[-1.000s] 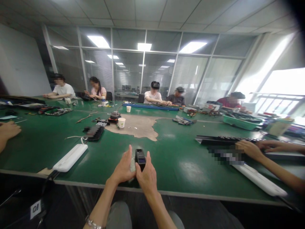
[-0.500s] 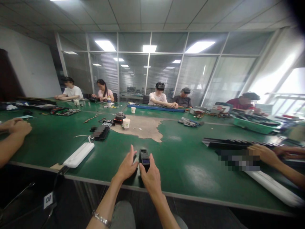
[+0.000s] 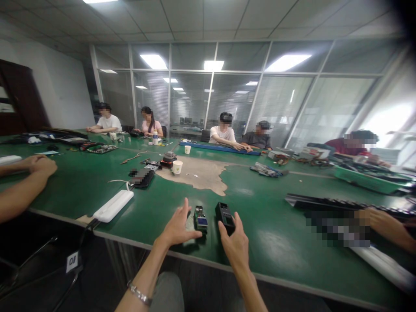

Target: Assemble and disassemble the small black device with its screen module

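Observation:
On the green table lies a small device (image 3: 200, 221), a bare circuit board with a little blue screen. Just left of it is my left hand (image 3: 178, 223), fingers spread and thumb stretched towards the device's near end. My right hand (image 3: 236, 240) grips a hollow black plastic casing (image 3: 224, 216) between thumb and fingers, to the right of the board and apart from it. The casing has window-like cut-outs in its face. Part of its near end is hidden by my fingers.
A white power strip (image 3: 113, 206) with cords lies left, beside black parts (image 3: 143, 177). A paper cup (image 3: 177, 167) stands on a brown patch (image 3: 204, 173). Another person's hand (image 3: 380, 221) works at a long black tray at right; a co-worker's clasped hands (image 3: 42, 166) rest at left.
The black casing and the circuit board with the screen have come apart. My right hand has moved right with the casing; my left hand has spread beside the board. The view has shifted somewhat.

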Demonstrator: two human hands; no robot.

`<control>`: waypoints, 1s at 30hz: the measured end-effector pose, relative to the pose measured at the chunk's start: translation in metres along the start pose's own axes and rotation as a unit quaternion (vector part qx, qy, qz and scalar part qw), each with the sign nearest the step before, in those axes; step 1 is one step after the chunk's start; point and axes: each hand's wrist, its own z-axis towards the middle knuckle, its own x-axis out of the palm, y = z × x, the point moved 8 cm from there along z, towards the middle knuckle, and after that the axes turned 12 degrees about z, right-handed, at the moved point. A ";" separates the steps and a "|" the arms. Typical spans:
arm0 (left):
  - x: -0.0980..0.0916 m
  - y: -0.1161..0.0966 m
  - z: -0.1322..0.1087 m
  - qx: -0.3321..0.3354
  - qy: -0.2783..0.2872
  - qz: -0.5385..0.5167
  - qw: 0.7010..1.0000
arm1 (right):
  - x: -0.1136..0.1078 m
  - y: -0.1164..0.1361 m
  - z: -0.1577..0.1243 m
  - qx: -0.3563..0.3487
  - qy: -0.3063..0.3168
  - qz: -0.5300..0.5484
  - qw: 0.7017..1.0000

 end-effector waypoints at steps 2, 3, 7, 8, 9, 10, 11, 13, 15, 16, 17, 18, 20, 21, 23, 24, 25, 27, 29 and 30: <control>0.002 0.001 0.001 -0.008 -0.001 0.013 1.000 | -0.001 -0.008 -0.002 0.001 0.007 -0.015 1.000; 0.003 0.001 0.001 -0.009 -0.002 0.019 1.000 | -0.001 -0.010 -0.003 0.001 0.011 -0.021 1.000; 0.006 -0.001 0.002 -0.001 0.001 0.037 0.999 | 0.004 -0.013 -0.007 -0.003 0.028 -0.037 0.999; 0.006 -0.002 0.002 0.002 0.004 0.040 0.999 | 0.005 -0.014 -0.008 -0.009 0.034 -0.040 0.999; 0.006 -0.002 0.002 0.005 0.006 0.044 0.999 | 0.007 -0.014 -0.009 -0.017 0.040 -0.042 0.998; 0.006 -0.003 0.002 0.007 0.009 0.047 0.999 | 0.008 -0.015 -0.010 -0.025 0.043 -0.045 0.998; 0.006 -0.004 0.002 0.009 0.011 0.049 0.999 | 0.009 -0.016 -0.010 -0.035 0.043 -0.047 0.997; 0.006 -0.005 0.002 0.010 0.015 0.052 0.998 | 0.010 -0.017 -0.010 -0.057 0.034 -0.055 0.996; 0.005 -0.006 0.002 0.010 0.019 0.053 0.998 | 0.009 -0.018 -0.010 -0.073 0.019 -0.061 0.995; 0.005 -0.007 0.002 0.008 0.019 0.053 0.998 | 0.009 -0.018 -0.010 -0.077 0.014 -0.062 0.995; 0.005 -0.007 0.002 0.007 0.019 0.054 0.998 | 0.009 -0.019 -0.009 -0.077 0.013 -0.061 0.995; 0.005 -0.007 0.002 0.005 0.018 0.054 0.998 | 0.009 -0.019 -0.009 -0.074 0.016 -0.056 0.996; 0.004 -0.007 0.003 0.005 0.016 0.053 0.998 | 0.008 -0.019 -0.009 -0.066 0.027 -0.044 0.996; 0.004 -0.008 0.002 0.006 0.015 0.052 0.999 | 0.007 -0.018 -0.009 -0.061 0.032 -0.037 0.997; 0.004 -0.008 0.002 0.008 0.012 0.049 0.999 | 0.005 -0.015 -0.009 -0.043 0.034 -0.023 0.998; 0.004 -0.008 0.002 0.008 0.011 0.048 0.999 | 0.003 -0.012 -0.009 -0.031 0.031 -0.014 0.999; 0.004 -0.008 0.002 0.007 0.009 0.047 0.999 | 0.002 -0.009 -0.008 -0.018 0.028 -0.003 0.999; 0.004 -0.007 0.001 0.004 0.005 0.046 0.999 | 0.003 0.001 -0.006 0.000 0.023 0.026 0.999; 0.004 -0.005 0.001 0.003 0.001 0.047 0.999 | 0.007 0.017 -0.005 -0.003 0.023 0.054 0.998; 0.005 -0.004 0.001 0.003 0.000 0.048 0.999 | 0.011 0.025 -0.004 -0.010 0.027 0.064 0.998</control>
